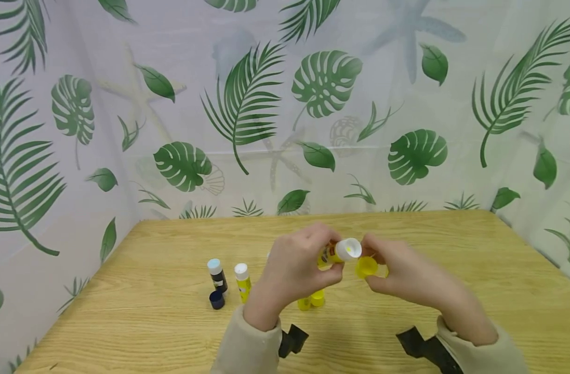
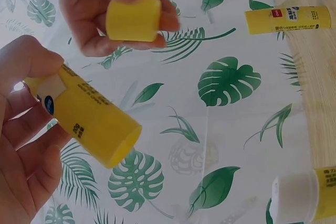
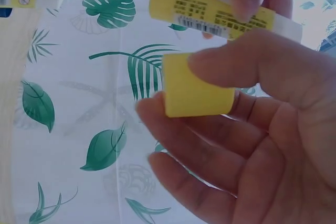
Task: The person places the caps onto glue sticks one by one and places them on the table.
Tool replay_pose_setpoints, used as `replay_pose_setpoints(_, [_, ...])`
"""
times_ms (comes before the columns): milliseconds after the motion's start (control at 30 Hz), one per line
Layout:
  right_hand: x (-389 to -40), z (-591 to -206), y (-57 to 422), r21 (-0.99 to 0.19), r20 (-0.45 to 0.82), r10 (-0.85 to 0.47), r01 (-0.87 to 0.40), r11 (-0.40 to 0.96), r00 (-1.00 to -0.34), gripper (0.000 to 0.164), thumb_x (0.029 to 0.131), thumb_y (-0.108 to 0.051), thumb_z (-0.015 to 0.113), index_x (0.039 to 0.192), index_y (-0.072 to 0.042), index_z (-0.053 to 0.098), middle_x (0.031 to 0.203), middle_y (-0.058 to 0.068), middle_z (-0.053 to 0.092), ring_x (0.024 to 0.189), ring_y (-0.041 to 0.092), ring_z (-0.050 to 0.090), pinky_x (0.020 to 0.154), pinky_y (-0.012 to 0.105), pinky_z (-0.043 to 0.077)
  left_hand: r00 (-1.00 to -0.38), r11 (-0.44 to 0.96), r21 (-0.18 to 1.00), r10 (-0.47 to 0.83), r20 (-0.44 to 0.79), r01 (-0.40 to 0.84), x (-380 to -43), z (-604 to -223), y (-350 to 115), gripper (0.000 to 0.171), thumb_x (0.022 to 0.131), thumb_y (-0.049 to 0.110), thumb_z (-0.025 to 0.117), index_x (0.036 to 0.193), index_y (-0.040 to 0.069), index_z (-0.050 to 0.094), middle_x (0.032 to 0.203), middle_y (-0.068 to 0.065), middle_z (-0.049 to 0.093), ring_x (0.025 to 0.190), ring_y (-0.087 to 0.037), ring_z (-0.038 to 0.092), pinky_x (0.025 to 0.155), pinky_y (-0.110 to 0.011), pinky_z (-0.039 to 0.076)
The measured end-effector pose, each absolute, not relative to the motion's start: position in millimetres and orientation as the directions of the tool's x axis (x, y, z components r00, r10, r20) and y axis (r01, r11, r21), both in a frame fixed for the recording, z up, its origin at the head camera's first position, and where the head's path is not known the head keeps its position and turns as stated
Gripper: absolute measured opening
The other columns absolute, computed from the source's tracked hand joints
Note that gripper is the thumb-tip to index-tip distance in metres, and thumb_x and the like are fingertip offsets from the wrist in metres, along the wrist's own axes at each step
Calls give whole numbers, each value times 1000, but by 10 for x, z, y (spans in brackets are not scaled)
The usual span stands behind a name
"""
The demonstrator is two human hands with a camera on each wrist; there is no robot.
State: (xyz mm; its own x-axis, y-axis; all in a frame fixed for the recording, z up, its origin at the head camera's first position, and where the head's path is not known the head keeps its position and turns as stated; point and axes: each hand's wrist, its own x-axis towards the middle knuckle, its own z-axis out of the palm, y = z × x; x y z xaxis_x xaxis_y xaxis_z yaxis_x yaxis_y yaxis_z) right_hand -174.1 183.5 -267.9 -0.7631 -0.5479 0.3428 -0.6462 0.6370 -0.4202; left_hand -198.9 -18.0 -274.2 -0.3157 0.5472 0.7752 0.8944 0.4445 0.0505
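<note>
My left hand [image 1: 296, 262] holds a yellow glue stick [image 2: 92, 116], tilted, with its white end [image 1: 349, 249] uncovered and facing right. In my right hand [image 1: 408, 270], a yellow cap [image 3: 197, 87] is pinched between thumb and fingers. The cap is apart from the glue stick, just to the right of its white end in the head view. Below the hands on the table, part of another yellow glue stick [image 1: 304, 303] shows beside a second yellow cap [image 1: 317, 298]; the left hand hides some of what lies behind it.
Left of the hands stand a dark glue stick [image 1: 219, 278] with a white top, a dark cap [image 1: 216, 299] and a yellow glue stick [image 1: 243, 285] with a white top. The wooden table [image 1: 140, 322] meets a leaf-patterned curtain [image 1: 266, 182] at the back.
</note>
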Motion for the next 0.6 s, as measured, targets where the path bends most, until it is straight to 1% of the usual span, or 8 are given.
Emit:
replay_pose_setpoints(133, [-1698,-2644,1833,-404,399,-492,-630,664,-774,30,69,2,68,91,-11,51,79,-6,53,70,11,46,62,28,42,-319,456,44,547,774,889,-1998,-2746,-181,22,66,11,68,85,10,57,76,4,56,59,-4,48,51,-10,36])
replay_pose_setpoints(233, [-1678,-2626,1834,-405,452,-450,-627,666,-770,31,69,3,69,92,-9,52,81,-5,55,71,11,50,64,29,45,-326,463,46,547,771,885,-2008,-2745,-185,21,66,12,68,85,10,58,76,5,56,59,-3,47,51,-10,36])
replay_pose_setpoints(367, [-1658,-2617,1826,-390,516,-418,-640,662,-747,32,68,4,70,93,-7,53,85,-3,58,74,11,54,66,30,48,-330,465,49,547,769,884,-2013,-2748,-183,21,67,13,69,85,11,59,75,5,57,61,-2,48,52,-11,36])
replay_pose_setpoints(467, [-1643,-2617,1815,-367,560,-412,-662,654,-718,32,67,5,70,92,-7,54,85,-3,59,74,10,55,65,28,48,-336,469,51,548,766,882,-2012,-2751,-181,21,67,14,69,85,11,60,75,6,58,63,-2,48,53,-11,37])
replay_pose_setpoints(600, [-1618,-2619,1809,-345,590,-407,-674,654,-697,32,67,5,70,91,-8,54,85,-5,59,73,9,55,64,27,49,-343,472,52,557,757,880,-2006,-2756,-175,22,67,15,69,87,11,60,78,5,60,66,-3,50,54,-12,39])
